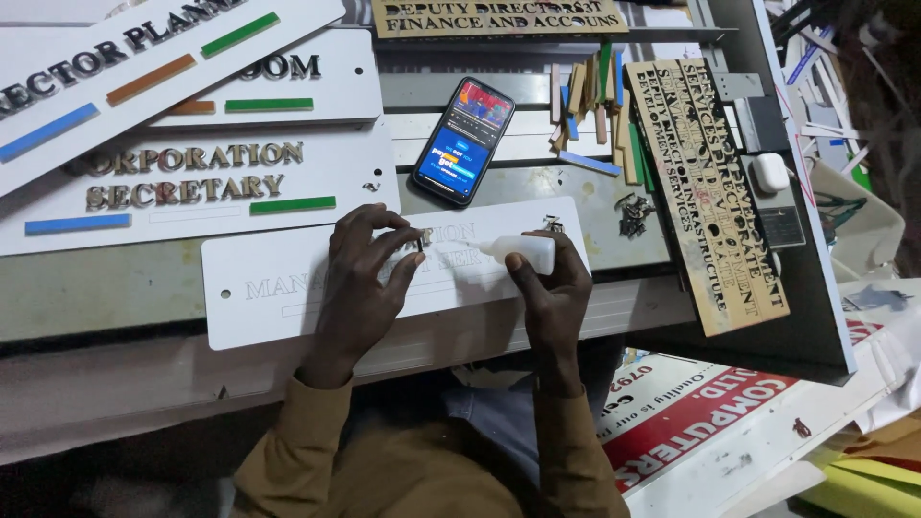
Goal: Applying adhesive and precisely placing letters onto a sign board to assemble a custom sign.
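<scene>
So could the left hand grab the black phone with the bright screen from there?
Probably yes. The left hand pinches a small dark letter piece on the white sign plate; the black phone lies just beyond, nothing between, though it must drop the piece first.

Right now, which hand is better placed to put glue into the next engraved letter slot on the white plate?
Right, probably. The right hand holds the small white glue bottle, nozzle aimed left over the white sign plate. The left hand is pinching a small dark letter piece at the engraving.
</scene>
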